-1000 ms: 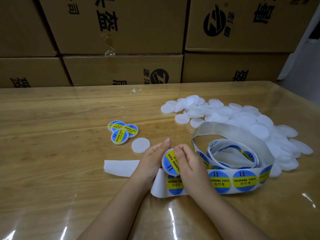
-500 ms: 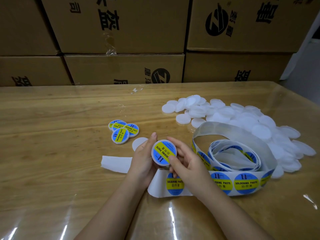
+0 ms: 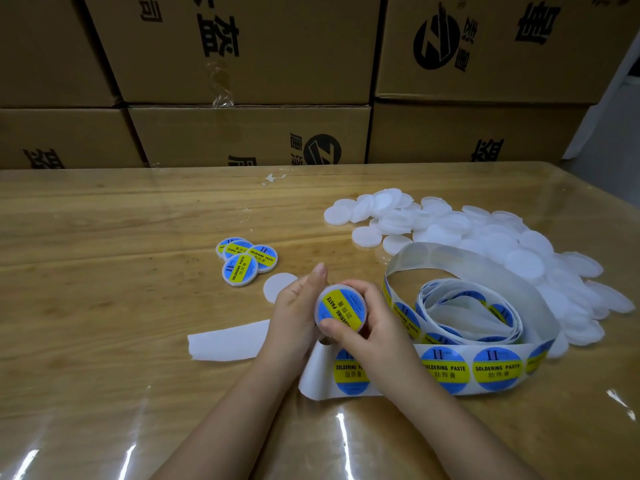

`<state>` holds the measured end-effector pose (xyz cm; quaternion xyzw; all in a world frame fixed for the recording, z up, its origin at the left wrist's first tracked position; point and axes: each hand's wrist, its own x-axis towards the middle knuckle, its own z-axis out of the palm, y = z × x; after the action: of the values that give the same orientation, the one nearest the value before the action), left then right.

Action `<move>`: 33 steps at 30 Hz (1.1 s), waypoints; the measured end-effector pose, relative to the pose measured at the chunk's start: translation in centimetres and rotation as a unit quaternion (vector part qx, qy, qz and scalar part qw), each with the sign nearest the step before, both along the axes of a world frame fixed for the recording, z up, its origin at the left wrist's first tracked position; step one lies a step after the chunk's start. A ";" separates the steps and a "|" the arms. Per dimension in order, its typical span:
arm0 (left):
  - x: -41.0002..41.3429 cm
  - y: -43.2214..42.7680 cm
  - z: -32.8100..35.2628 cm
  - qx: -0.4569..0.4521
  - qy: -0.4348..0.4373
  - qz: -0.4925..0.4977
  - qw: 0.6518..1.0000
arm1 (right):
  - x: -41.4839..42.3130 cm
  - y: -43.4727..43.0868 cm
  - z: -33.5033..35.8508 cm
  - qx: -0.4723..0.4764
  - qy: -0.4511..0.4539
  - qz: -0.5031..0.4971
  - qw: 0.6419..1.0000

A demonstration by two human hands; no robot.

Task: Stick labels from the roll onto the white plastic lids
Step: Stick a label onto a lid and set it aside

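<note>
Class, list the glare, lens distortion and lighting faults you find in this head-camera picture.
Head view: white glare streaks on the glossy table along the bottom; wide-angle distortion tilts the cardboard boxes and bows the table's far edge; lighting dim and flat; print on the labelled lid reads sharply.

A warehouse packing station is indicated: printed cardboard cartons (image 3: 249,133) are stacked beyond the fingers (image 3: 318,276), and loose white lids (image 3: 450,226) are heaped to their right.
</note>
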<state>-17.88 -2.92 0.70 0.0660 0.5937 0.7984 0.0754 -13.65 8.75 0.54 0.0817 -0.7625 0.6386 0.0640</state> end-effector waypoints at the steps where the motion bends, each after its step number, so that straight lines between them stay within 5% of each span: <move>1: 0.0 0.0 -0.1 -0.006 0.007 -0.001 1.000 | 0.0 0.0 0.0 0.011 0.002 -0.010 1.000; 6: 0.2 0.6 -0.3 -0.052 0.045 -0.011 0.998 | 0.0 -0.1 0.2 0.017 0.015 -0.085 0.996; 12: 0.5 0.0 -0.2 -0.058 0.075 -0.107 0.990 | -0.2 -0.1 0.3 -0.091 -0.014 -0.119 0.989; 20: -0.8 -1.0 -0.6 -0.048 0.062 -0.030 0.996 | -0.4 -0.1 0.3 -0.079 -0.027 -0.031 0.996; 33: -0.4 0.0 -0.6 -0.122 0.135 0.046 0.982 | -0.3 -0.1 0.6 -0.071 -0.004 -0.054 0.996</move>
<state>-18.24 -2.90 0.14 0.1359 0.6941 0.7061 -0.0350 -13.98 8.69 1.13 0.0330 -0.7185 0.6873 0.1017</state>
